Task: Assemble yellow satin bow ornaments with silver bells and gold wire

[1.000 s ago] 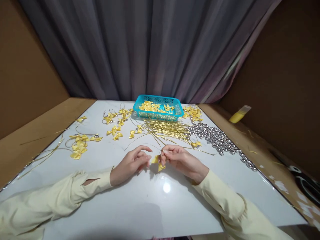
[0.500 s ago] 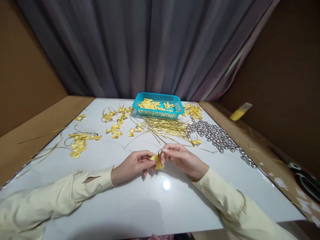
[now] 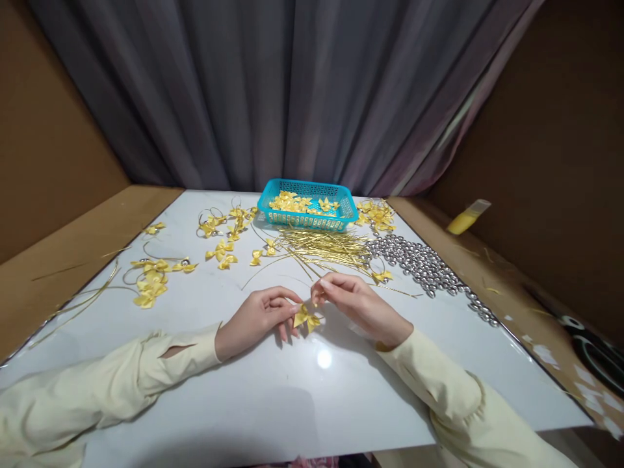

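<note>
Now the left hand (image 3: 258, 316) has taken over the yellow ribbon bow (image 3: 305, 318), pinching it low above the white counter (image 3: 302, 396), while the right hand (image 3: 358, 305) has drawn slightly away, fingertips pressed together on something too small to tell.

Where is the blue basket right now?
In the head view the blue basket sits at the far middle of the white table, just behind the pile of gold wires, before the curtain.

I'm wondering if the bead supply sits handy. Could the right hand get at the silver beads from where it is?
Probably yes. The right hand holds the small yellow bow with the left hand, and the silver beads lie just beyond it to the right on the white table, with only a few gold strips near the path.
</note>
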Demonstrator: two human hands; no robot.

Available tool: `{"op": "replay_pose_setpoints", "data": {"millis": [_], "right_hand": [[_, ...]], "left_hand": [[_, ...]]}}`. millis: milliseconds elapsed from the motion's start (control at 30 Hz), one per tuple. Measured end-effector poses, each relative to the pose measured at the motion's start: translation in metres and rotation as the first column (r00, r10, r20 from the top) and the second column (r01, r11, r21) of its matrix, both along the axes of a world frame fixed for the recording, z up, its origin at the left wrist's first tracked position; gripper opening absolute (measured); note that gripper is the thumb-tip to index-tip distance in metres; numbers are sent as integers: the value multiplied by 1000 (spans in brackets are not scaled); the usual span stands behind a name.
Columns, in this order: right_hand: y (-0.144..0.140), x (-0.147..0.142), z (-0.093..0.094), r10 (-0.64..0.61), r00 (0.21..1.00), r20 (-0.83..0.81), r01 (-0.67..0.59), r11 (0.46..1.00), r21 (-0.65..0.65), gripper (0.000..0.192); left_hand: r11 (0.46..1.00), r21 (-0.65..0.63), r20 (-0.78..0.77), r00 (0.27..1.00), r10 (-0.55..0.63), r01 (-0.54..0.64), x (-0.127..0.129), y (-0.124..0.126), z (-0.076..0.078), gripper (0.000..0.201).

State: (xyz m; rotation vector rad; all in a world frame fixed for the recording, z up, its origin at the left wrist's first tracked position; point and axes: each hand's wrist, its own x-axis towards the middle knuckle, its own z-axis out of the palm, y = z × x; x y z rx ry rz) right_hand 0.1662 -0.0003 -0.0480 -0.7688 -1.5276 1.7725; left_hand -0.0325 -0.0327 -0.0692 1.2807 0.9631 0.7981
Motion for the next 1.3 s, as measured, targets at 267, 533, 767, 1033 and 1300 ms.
{"op": "replay_pose_setpoints", "data": {"millis": [267, 533, 767, 1033, 1300], "right_hand": [[-1, -4, 1, 8, 977, 213, 11, 996, -91, 32], [-1, -1, 2, 92, 993, 73, -72, 967, -244, 36], [-8, -1, 10, 44, 979, 200, -28, 996, -81, 21], [-9, 1, 5, 18, 978, 208, -17, 1000, -6, 12], [-13, -4, 4, 19, 981, 193, -6, 998, -64, 12]], "left_hand": [[928, 372, -50, 998, 43, -22, -4, -6, 0, 20], [644, 759, -228, 965, 127, 94, -16, -3, -4, 21], [625, 769, -282, 948, 147, 131, -17, 0, -5, 25], [636, 747, -319, 944, 90, 192, -15, 1, 0, 25], [642, 741, -344, 932, 114, 195, -13, 4, 0, 13]]}}
